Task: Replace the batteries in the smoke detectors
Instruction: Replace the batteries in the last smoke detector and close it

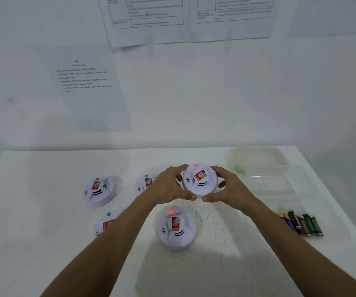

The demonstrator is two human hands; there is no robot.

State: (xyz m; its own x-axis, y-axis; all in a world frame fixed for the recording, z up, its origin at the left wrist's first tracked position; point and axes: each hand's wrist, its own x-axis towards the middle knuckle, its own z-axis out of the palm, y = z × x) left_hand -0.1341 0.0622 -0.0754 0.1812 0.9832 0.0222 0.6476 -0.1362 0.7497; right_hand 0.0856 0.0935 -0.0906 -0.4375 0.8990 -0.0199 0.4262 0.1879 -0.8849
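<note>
Both hands, left hand [168, 185] and right hand [228, 188], curl round one smoke detector [199, 181] from opposite sides, face up, lamp toward table [44, 189] far edge, equally near.

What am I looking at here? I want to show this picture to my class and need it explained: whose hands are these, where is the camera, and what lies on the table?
There is no machine here. A person wears a camera on the head, so the single picture looks forward and down at their own bare hands. The left hand and right hand together grip one white smoke detector, whose red light is on. Four more detectors rest on the white table: the nearest detector also glows red, while three others on the left show no light. At the right lie loose batteries and clear plastic containers. Printed sheets hang on the wall; their text is too blurred to read.
</note>
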